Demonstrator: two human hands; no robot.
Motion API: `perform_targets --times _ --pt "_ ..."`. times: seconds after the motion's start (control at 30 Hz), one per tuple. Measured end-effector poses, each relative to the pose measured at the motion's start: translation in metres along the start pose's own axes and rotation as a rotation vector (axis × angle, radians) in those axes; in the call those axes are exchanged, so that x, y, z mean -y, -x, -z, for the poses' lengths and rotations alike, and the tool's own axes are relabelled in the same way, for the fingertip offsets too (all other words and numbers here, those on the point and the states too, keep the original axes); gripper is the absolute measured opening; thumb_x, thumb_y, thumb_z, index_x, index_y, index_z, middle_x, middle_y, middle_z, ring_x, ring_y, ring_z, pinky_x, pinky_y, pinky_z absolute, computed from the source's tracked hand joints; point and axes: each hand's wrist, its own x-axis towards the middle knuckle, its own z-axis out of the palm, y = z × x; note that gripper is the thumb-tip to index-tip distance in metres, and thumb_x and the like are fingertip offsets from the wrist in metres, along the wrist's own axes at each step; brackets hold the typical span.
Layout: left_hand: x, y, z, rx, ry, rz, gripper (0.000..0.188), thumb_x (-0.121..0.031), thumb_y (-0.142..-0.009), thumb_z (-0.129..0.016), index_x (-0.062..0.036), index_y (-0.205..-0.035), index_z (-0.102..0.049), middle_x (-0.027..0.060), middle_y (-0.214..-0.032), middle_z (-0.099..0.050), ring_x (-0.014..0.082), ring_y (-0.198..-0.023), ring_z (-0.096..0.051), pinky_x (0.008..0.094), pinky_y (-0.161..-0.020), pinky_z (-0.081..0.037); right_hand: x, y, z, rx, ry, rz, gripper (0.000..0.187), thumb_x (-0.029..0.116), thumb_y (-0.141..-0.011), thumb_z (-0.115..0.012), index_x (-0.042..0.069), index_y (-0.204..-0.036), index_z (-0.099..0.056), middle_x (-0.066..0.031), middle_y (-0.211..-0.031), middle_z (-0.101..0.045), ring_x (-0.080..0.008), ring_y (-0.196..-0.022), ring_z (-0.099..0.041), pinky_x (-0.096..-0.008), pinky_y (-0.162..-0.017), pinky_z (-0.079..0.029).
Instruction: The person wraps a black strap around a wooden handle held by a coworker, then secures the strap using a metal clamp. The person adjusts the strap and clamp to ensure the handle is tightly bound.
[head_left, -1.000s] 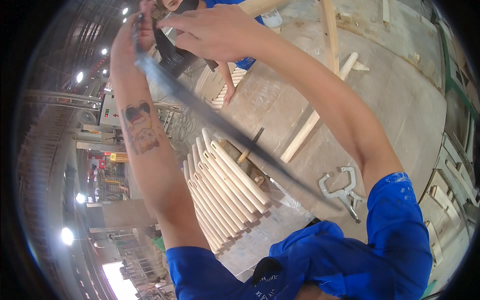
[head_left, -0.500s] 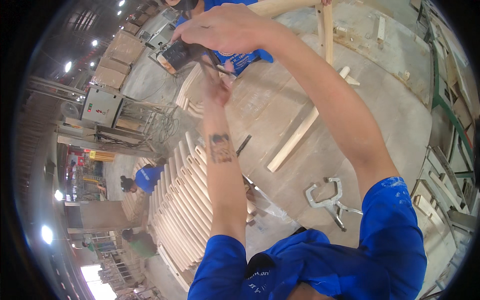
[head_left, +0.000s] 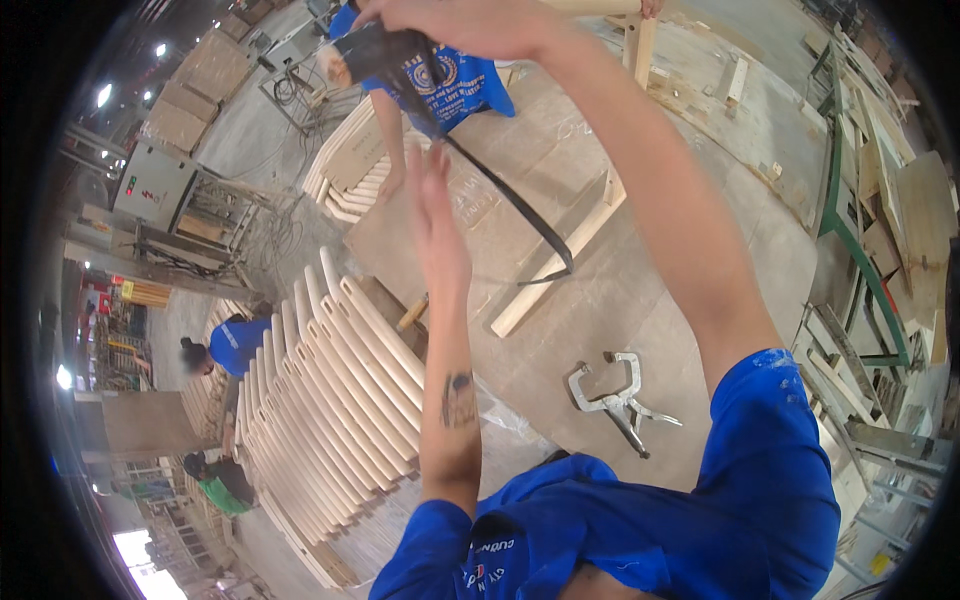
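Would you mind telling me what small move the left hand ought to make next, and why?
Probably reach up and take hold of the black strap. The right hand grips the dark tool at the top of the view, and the strap hangs loose from it down toward the wood rail. The left hand is open, fingers straight, just beside the strap and holding nothing.

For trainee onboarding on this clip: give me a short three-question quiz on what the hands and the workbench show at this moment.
1. True or false: the right hand grips a dark power tool with a black cord.
2. The left hand is: A) flat and open, holding nothing; B) clutching a hammer; C) on the clamp.
3. What metal tool lies on the workbench near the blue sleeve?

Key: 1 true. 2 A. 3 a locking C-clamp, beside the stack of curved wooden slats.
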Motion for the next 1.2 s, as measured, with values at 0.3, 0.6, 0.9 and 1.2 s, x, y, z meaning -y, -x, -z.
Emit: perform_targets --times 0.3,0.6,0.9,1.2 --pt "-0.075 0.013 -0.052 0.033 -0.012 0.073 0.040 -0.024 -0.111 -0.043 0.0065 -0.134 -0.055 0.0175 -0.109 -0.073 0.0199 -0.080 -0.073 0.0284 -0.066 -0.055 -0.041 -0.003 0.000 0.028 0.049 0.121 0.023 0.018 -0.096 -0.051 0.008 -0.112 -0.065 -0.0171 -0.113 -0.069 -0.0382 -0.108 -0.064 -0.0457 -0.092 -0.050" --pt "-0.134 0.097 -0.049 0.132 0.004 0.315 0.028 -0.025 -0.113 -0.037 -0.0042 -0.110 -0.056 0.0009 -0.072 -0.056 0.0032 -0.052 -0.040 0.0209 -0.047 -0.028 -0.043 -0.018 0.001 0.160 -0.063 0.075 0.022 0.019 -0.095 -0.053 0.006 -0.106 -0.067 -0.0175 -0.101 -0.069 -0.0363 -0.097 -0.065 -0.0415 -0.084 -0.050" --pt "-0.210 0.097 -0.108 0.199 0.541 0.264 0.020 -0.024 -0.107 -0.052 -0.0058 -0.108 -0.061 -0.0068 -0.070 -0.038 0.0030 -0.054 -0.030 0.0228 -0.046 -0.025 -0.007 -0.002 0.026 0.174 -0.685 -0.341 0.035 0.027 -0.105 -0.049 0.009 -0.127 -0.069 -0.0032 -0.116 -0.070 -0.0153 -0.106 -0.061 -0.0305 -0.092 -0.047" --pt "-0.226 -0.052 -0.177 0.181 -0.591 -0.589 0.011 -0.007 -0.098 -0.053 -0.0034 -0.098 -0.064 -0.0003 -0.066 -0.047 0.0110 -0.054 -0.041 0.0288 -0.049 -0.035 0.027 0.006 0.036 0.093 -0.742 -0.434 0.030 0.020 -0.102 -0.049 0.008 -0.122 -0.070 -0.0041 -0.114 -0.069 -0.0163 -0.104 -0.062 -0.0316 -0.093 -0.049"
